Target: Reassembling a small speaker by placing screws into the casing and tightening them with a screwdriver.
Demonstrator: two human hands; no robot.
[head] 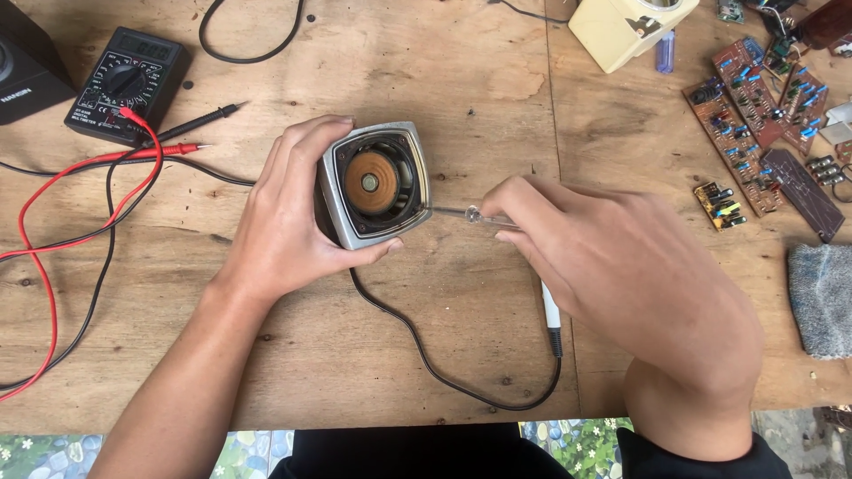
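The left hand (pixel 288 213) is wrapped around a small square speaker (pixel 373 184) with a silver frame and a copper-coloured centre, thumb along its near edge and fingers curled over the far side, holding it tipped up on the wooden counter (pixel 470 106) so its open face looks up at the camera. The right hand (pixel 621 266) is closed in a pen-like pinch on a slim tool with a clear handle (pixel 475 215), its thin metal shaft reaching left to the speaker's right edge; a white piece with a black cord (pixel 426 355) runs out below the palm and loops back toward the speaker. The risk, as I judge it, is a slip: the shaft meets the frame at a shallow angle, so a push could skid the tip into the thin cone, or twist the speaker out of the left hand's hold. The trailing cord could also snag and tug the speaker. Both forearms come in from the near edge, the left angled up and inward, the right wrist bent with knuckles raised. Farther out, a black meter (pixel 124 84) with red and black leads (pixel 53 222) sits at the upper left, brown circuit boards (pixel 754 115) lie at the upper right, a grey cloth (pixel 821 297) rests at the right edge, and a cream box (pixel 621 31) stands at the top.
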